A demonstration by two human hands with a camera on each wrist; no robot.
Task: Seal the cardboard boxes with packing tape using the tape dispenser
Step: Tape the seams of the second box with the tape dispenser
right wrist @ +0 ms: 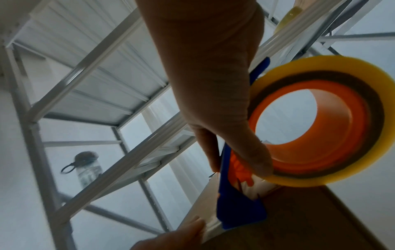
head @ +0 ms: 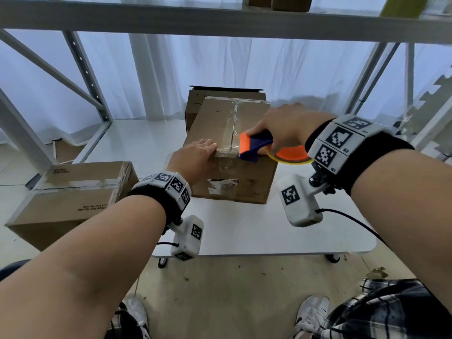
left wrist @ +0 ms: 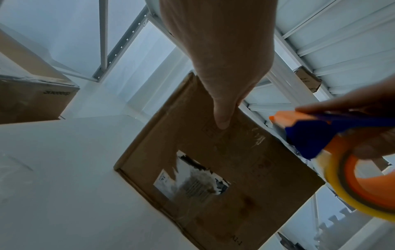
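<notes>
A brown cardboard box [head: 220, 123] stands in the middle of the white table [head: 244, 228], with clear tape running along its top seam. My left hand [head: 195, 152] lies flat on the box's near top edge, the thumb [left wrist: 222, 116] pressed on the front face. My right hand [head: 286, 128] grips a blue and orange tape dispenser [head: 254, 145] carrying a yellow-edged tape roll [right wrist: 320, 125]. The dispenser's blue nose [right wrist: 239, 213] sits at the box's near top edge, at the end of the seam. A torn white label [left wrist: 192, 181] shows on the box's front face.
A second box [head: 73, 199] with tape on its top stands at the table's left. Another box [head: 195, 104] stands behind the middle one. Grey metal shelving [head: 220, 18] crosses overhead and flanks both sides. A water bottle [right wrist: 85, 169] stands on a shelf.
</notes>
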